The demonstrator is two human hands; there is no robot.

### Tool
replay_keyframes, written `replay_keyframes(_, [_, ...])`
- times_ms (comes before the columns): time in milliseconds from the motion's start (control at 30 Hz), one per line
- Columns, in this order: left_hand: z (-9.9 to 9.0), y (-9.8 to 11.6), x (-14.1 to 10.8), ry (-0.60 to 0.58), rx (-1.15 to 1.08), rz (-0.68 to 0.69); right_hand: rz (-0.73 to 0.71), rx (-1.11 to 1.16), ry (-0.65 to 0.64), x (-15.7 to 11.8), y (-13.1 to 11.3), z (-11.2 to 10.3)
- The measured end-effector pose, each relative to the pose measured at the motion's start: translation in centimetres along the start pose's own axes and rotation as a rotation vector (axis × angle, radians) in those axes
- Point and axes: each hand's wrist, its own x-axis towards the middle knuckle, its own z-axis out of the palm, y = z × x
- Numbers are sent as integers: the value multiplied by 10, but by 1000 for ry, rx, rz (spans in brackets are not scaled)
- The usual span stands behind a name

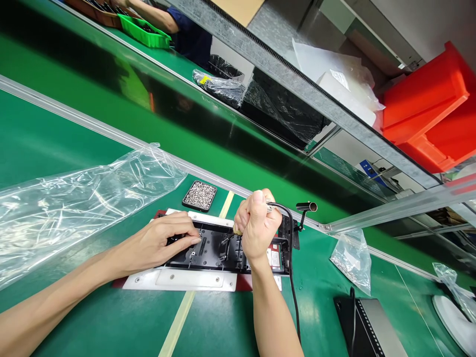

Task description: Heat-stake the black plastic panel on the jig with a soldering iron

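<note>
A long black plastic housing (pixel 208 248) with ribs and small bosses lies in a white fixture (pixel 186 279) on the green bench. My right hand (pixel 258 225) is wrapped in a fist round a corded tool (pixel 237 230), whose thin tip slants down into the housing. Most of the tool's body is hidden in my palm. From the top of the fist a black cable (pixel 292 267) loops down towards me. At the housing's left end rests my left hand (pixel 173 240), thumb and fingertips drawn together low over it. What they pinch, if anything, is hidden.
Behind the fixture lies a tray of small metal parts (pixel 200 195). A tube holder (pixel 307 207) stands at its right end. Clear plastic film (pixel 85 203) spreads left; a bagged lot of small parts (pixel 351 260) and a black device (pixel 368 325) lie right. A co-worker's arm (pixel 156 17) shows beyond.
</note>
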Motion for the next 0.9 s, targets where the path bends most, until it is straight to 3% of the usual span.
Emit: replay_keyframes(900, [-4, 10, 7, 13, -1, 50, 55, 23, -3, 2, -5, 2])
